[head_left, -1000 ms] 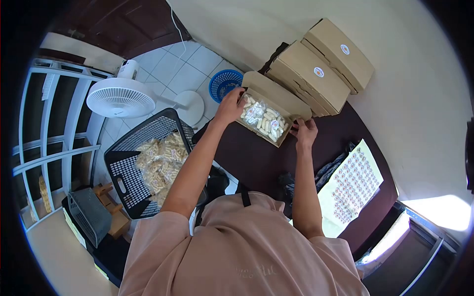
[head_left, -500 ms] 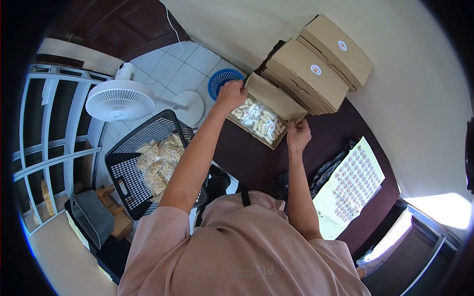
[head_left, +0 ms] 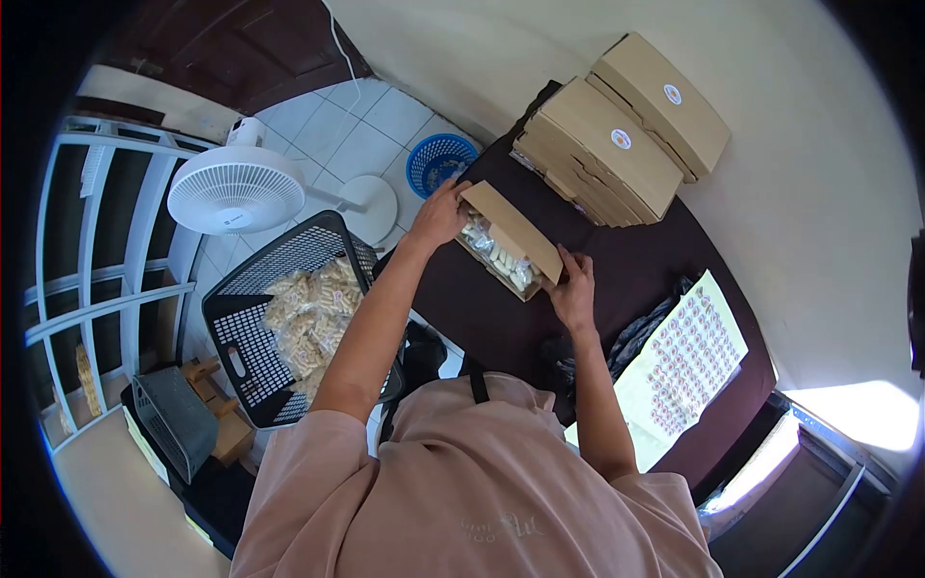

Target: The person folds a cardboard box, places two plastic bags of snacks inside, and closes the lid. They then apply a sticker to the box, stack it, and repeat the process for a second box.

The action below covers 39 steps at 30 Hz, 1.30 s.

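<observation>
On the dark cloth-covered table (head_left: 462,289) lies a cardboard box (head_left: 520,229), its lid folded partway over. Pale finger-shaped pieces and clear plastic packets (head_left: 496,252) show through the gap at its near side. My left hand (head_left: 441,214) grips the lid's left corner, fingers closed at the edge. My right hand (head_left: 575,292) holds the right end of the lid, fingers curled round its corner. Several closed cardboard boxes (head_left: 607,149) with round stickers stand stacked beyond.
A black crate (head_left: 279,236) holding bags of pale pieces stands at the left, near a white fan (head_left: 236,190). Behind is a blue basket (head_left: 438,159). A sticker sheet (head_left: 689,356) and black plastic (head_left: 641,332) lie at the right.
The lid has swung from upright at the back to partly covering the contents. Both hands have come with it, nearer my body, and the box sits slightly away from the stacked boxes.
</observation>
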{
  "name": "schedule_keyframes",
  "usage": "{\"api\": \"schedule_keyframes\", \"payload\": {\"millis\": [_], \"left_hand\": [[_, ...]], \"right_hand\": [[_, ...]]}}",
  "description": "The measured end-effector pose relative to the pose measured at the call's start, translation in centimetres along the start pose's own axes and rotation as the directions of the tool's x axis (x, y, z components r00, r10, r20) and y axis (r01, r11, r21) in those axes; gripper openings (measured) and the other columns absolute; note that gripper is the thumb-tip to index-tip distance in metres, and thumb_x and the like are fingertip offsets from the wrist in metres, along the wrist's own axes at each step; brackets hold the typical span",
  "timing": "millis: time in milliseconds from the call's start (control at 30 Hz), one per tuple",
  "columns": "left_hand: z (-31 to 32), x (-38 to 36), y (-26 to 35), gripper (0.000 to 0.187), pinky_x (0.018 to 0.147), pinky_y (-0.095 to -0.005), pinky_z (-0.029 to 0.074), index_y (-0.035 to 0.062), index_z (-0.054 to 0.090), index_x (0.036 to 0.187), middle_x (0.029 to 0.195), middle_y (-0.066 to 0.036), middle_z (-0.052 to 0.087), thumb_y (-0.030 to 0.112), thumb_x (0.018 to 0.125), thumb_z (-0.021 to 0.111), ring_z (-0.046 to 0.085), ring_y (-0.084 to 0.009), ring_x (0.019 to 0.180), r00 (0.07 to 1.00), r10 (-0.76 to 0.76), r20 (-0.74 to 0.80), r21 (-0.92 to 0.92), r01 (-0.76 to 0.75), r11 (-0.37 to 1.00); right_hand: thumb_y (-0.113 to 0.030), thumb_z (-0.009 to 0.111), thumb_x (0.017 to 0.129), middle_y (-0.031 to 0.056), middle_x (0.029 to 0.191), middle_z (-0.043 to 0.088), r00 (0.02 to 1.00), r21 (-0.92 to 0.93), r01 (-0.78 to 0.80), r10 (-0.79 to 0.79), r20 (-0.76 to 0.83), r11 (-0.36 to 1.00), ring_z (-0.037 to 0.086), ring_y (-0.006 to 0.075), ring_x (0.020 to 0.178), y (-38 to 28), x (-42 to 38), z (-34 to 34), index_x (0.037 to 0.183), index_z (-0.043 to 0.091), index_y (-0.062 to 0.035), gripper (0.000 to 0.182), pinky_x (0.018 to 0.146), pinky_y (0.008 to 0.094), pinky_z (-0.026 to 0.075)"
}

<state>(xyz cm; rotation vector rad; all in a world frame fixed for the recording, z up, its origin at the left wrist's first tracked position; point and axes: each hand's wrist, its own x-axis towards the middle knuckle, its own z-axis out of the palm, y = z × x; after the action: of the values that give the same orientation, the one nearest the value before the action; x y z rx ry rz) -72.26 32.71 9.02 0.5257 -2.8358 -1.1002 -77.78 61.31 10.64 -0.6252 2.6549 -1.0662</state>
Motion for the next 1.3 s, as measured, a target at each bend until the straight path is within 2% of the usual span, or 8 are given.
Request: {"api": "schedule_keyframes", "payload": {"millis": [67, 167, 367, 500, 667, 800, 1067, 1300], "left_hand": [[0.0, -0.5, -0.1, 0.04, 0.104, -0.0458, 0.04, 0.0038, 0.053, 0.131, 0.125, -0.024, 0.058, 0.012, 0.092, 0.052, 0.05, -0.0413, 0.121, 1.0, 0.03, 0.007, 0.057, -0.03, 0.998], [0.0, -0.2, -0.5, 0.037, 0.098, -0.0464, 0.044, 0.0053, 0.053, 0.13, 0.119, -0.023, 0.06, 0.012, 0.093, 0.053, 0.054, -0.0411, 0.115, 0.998, 0.039, -0.052, -0.017, -0.04, 0.999], [-2.1, -0.6, 1.4, 0.029, 0.088, -0.0464, 0.047, 0.0058, 0.058, 0.121, 0.109, -0.02, 0.063, 0.01, 0.093, 0.053, 0.059, -0.0395, 0.106, 1.0, 0.006, -0.028, -0.082, -0.008, 0.997], [-1.2, -1.5, -0.3, 0.035, 0.089, -0.0459, 0.048, 0.0086, 0.06, 0.123, 0.109, -0.019, 0.064, 0.004, 0.089, 0.054, 0.059, -0.0391, 0.107, 0.995, 0.019, -0.095, -0.093, -0.028, 0.995], [-0.5, -2.1, -1.0, 0.047, 0.102, -0.0433, 0.045, 0.0154, 0.058, 0.132, 0.125, -0.013, 0.064, 0.009, 0.085, 0.059, 0.054, -0.0337, 0.122, 0.998, -0.018, -0.062, -0.067, 0.014, 0.998], [0.8, -3.0, -1.3, 0.048, 0.102, -0.0432, 0.045, 0.0138, 0.058, 0.133, 0.125, -0.016, 0.063, 0.008, 0.085, 0.058, 0.055, -0.0343, 0.121, 0.982, 0.002, -0.19, -0.018, -0.005, 1.0], [-0.1, -6.3, -1.4, 0.054, 0.101, -0.0402, 0.047, 0.008, 0.052, 0.136, 0.124, -0.022, 0.063, -0.005, 0.084, 0.056, 0.059, -0.0376, 0.118, 0.971, -0.139, -0.193, -0.497, 0.025, 0.867], [0.2, -7.1, -1.1, 0.048, 0.099, -0.0393, 0.047, 0.0046, 0.052, 0.135, 0.122, -0.021, 0.064, -0.006, 0.088, 0.054, 0.061, -0.0363, 0.116, 0.958, -0.195, -0.213, -0.539, 0.051, 0.841]], "right_hand": [[-0.024, 0.085, 0.071, 0.0203, 0.126, 0.053, 0.982, -0.023, 0.071, -0.066, 0.176, 0.997, 0.057, 0.0365, 0.114, -0.9, 0.0, -1.6, 0.135, 0.056, -0.0085, 0.072, 0.096, 0.0418, 0.049], [-0.032, 0.089, 0.065, 0.0256, 0.129, 0.052, 0.956, 0.02, 0.078, -0.081, 0.282, 0.997, 0.049, 0.0431, 0.126, -4.3, 0.8, -3.8, 0.134, 0.055, -0.0076, 0.081, 0.101, 0.0449, 0.045], [-0.034, 0.086, 0.069, 0.0252, 0.128, 0.052, 0.946, 0.121, 0.068, -0.102, 0.309, 0.99, 0.056, 0.0426, 0.114, -7.3, 3.3, -0.4, 0.111, 0.054, -0.0043, 0.061, 0.094, 0.0461, 0.048], [-0.034, 0.085, 0.071, 0.0239, 0.128, 0.052, 0.914, 0.163, 0.109, -0.163, 0.372, 0.981, 0.054, 0.0422, 0.114, -7.6, 3.4, 1.0, 0.11, 0.051, -0.0049, 0.06, 0.094, 0.047, 0.047], [-0.03, 0.084, 0.074, 0.02, 0.135, 0.048, 0.893, 0.009, 0.396, -0.388, 0.227, 0.918, 0.047, 0.0406, 0.122, -7.4, 1.8, 2.2, 0.112, 0.051, -0.0075, 0.055, 0.1, 0.0496, 0.04], [-0.027, 0.082, 0.075, 0.02, 0.137, 0.046, 0.899, -0.003, 0.4, -0.392, 0.195, 0.917, 0.046, 0.0397, 0.123, -6.8, 1.4, 3.4, 0.111, 0.052, -0.0079, 0.051, 0.101, 0.0505, 0.038], [-0.02, 0.081, 0.073, 0.0178, 0.138, 0.043, 0.88, -0.176, 0.467, -0.436, 0.187, 0.867, 0.041, 0.0393, 0.128, -6.6, 0.5, 4.7, 0.108, 0.056, -0.0087, 0.045, 0.103, 0.0525, 0.034], [-0.019, 0.08, 0.072, 0.0158, 0.135, 0.045, 0.884, -0.189, 0.46, -0.426, 0.191, 0.868, 0.04, 0.0401, 0.128, -6.7, 0.5, 5.1, 0.106, 0.057, -0.0084, 0.043, 0.103, 0.0538, 0.034]]}}
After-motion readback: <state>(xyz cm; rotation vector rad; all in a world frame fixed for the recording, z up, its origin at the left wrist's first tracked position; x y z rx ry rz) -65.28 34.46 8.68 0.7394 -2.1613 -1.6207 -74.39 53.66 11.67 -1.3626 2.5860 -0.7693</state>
